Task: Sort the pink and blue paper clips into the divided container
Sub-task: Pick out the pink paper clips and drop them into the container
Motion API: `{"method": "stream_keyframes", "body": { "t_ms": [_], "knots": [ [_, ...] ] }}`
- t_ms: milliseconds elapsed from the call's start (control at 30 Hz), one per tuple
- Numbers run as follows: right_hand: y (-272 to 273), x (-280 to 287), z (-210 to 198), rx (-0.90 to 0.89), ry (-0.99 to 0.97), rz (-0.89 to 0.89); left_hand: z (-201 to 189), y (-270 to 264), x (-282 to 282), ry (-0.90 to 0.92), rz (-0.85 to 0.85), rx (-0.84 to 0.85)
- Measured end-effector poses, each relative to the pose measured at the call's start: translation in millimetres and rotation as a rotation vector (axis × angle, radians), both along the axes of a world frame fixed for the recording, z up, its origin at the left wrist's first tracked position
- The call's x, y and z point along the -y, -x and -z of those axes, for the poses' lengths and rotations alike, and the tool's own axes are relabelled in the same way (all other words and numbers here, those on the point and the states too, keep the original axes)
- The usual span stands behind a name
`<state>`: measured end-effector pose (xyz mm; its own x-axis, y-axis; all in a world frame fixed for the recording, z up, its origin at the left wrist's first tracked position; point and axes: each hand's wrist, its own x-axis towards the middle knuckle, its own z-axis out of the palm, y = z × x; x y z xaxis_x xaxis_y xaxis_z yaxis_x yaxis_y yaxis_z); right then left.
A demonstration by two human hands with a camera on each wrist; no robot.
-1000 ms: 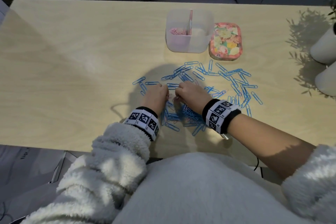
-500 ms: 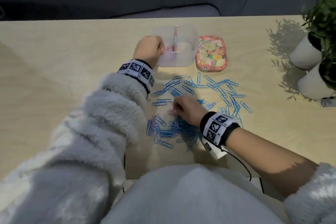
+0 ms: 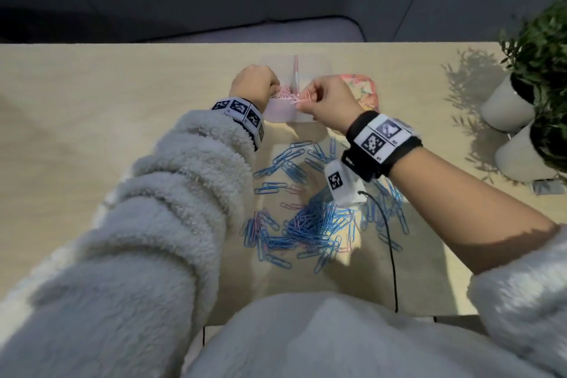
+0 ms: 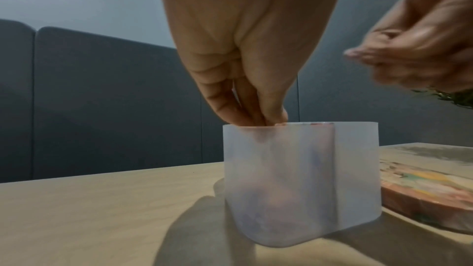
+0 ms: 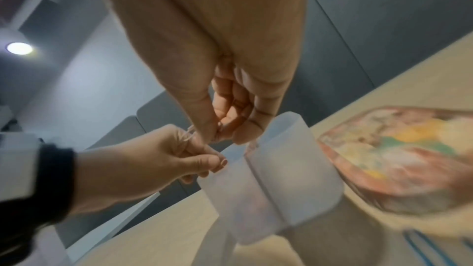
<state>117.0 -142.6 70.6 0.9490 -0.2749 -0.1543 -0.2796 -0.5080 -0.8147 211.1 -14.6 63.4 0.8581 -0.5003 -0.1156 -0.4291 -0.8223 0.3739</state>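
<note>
Here, both hands at the divided container, pink clips going in.

Seen from the head: left hand (image 3: 254, 84) over the left compartment of the divided container (image 3: 277, 111), fingers bent down toward the pink paper clips (image 3: 68, 93) lying inside; right hand (image 3: 329, 100) at the near rim, pinching a few pink clips (image 3: 303, 97). Blue paper clips (image 3: 310, 224) heaped and scattered on the table (image 3: 107, 132) nearer the body, some pink among them; patterned tin (image 3: 366, 90) just right of the container, two potted plants (image 3: 540, 49) at far right. From the left wrist: fingertips (image 4: 268, 117) dipped just inside the rim, pressed together; cannot tell whether grasping anything. From the right wrist: thumb and fingers (image 5: 212, 128) closed on a thin pale clip above the container (image 5: 294, 169).
</note>
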Motion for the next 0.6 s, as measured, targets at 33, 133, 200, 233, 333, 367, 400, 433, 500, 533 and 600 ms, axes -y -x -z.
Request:
{"method": "stream_keyframes", "body": {
  "t_ms": [33,133,200,233,333,367,400,433,500,533,600],
  "knots": [
    [-10,-1,-3,0.011,0.041,0.012,0,1,-2,0.011,0.004,-0.005],
    [-38,-4,-11,0.031,0.151,0.005,3,11,-15,0.111,0.003,0.038],
    [-53,-9,-10,-0.010,0.235,-0.012,6,27,-28,0.226,-0.020,0.137],
    [-59,-11,-8,-0.034,0.268,-0.019,9,37,-36,0.259,-0.041,0.183],
    [-68,-17,-1,-0.071,0.300,-0.074,18,67,-60,0.228,-0.116,0.150],
    [-69,-18,0,-0.080,0.300,-0.093,23,76,-69,0.207,-0.130,0.120],
    [-68,-19,-1,-0.076,0.299,-0.104,27,87,-78,0.186,-0.143,0.091],
    [-66,-20,-2,-0.059,0.295,-0.109,31,98,-87,0.170,-0.156,0.064],
    [-55,-24,-5,0.025,0.276,-0.100,37,120,-104,0.125,-0.164,0.008],
    [-44,-28,-7,0.067,0.275,-0.107,40,132,-112,0.102,-0.166,-0.032],
    [-15,-41,-4,0.095,0.272,-0.218,45,152,-125,0.081,-0.184,-0.133]
  ]
}}
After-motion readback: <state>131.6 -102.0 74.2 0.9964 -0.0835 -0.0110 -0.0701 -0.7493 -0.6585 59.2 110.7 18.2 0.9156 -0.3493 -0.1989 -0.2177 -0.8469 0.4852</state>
